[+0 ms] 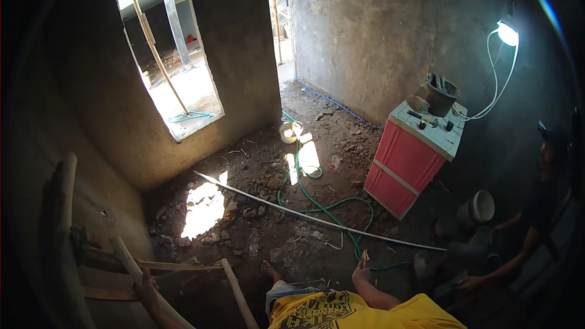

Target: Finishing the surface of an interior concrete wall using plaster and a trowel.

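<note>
My left hand (146, 292) is closed round a pale wooden pole (127, 259) at the lower left. This pole belongs to a rough timber frame with crosspieces. At the lower middle, my right hand (361, 273) is closed on a small tan, flat-looking piece (365, 259); its kind is too small to make out. Just beyond that hand, a green hose (332, 207) loops over the dirt floor. A long white pipe (292, 211) lies across the ground in front of me. My bare foot (270, 270) shows beside my yellow shirt.
A pink cabinet (405, 161) with a white tiled top carries a dark bucket (442, 94) and small items. A lit bulb (507, 33) hangs at the right. Another person (530, 231) crouches in shadow near a tipped bucket (481, 206). Rubble (244, 210) covers the floor; a pale bucket (290, 133) stands near the doorway.
</note>
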A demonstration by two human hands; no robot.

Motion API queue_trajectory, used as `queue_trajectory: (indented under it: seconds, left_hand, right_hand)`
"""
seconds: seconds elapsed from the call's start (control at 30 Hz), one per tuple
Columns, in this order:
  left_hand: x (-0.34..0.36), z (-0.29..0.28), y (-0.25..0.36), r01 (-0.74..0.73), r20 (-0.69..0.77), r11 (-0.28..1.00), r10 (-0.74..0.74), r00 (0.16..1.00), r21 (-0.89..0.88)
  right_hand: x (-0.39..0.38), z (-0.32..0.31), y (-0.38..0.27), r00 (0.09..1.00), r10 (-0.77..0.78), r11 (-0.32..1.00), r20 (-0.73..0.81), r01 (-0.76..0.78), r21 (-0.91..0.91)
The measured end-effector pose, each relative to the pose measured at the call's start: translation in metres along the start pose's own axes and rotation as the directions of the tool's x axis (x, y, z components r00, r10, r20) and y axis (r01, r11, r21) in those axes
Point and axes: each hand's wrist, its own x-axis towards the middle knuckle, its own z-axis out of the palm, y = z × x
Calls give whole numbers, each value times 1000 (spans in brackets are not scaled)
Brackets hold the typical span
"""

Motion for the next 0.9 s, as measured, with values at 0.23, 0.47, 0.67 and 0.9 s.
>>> queue_trajectory:
  seconds: [0.23,0.47,0.67,0.9]
  left_hand:
    - [-8,0,13,54,11,999,-54,998,4]
    - [-11,-2,16,67,25,997,-66,997,-35]
    - [-13,-2,18,53,5,998,-53,999,-20]
    - [-16,1,24,77,-15,997,-77,997,3]
  right_hand:
    - [21,18,25,977,-206,977,63,209,-46]
    - [-5,14,10,887,-431,897,166,442,-34]
    - [-21,13,-10,887,-391,896,246,428,-121]
    - [0,34,-10,835,-392,840,387,497,-220]
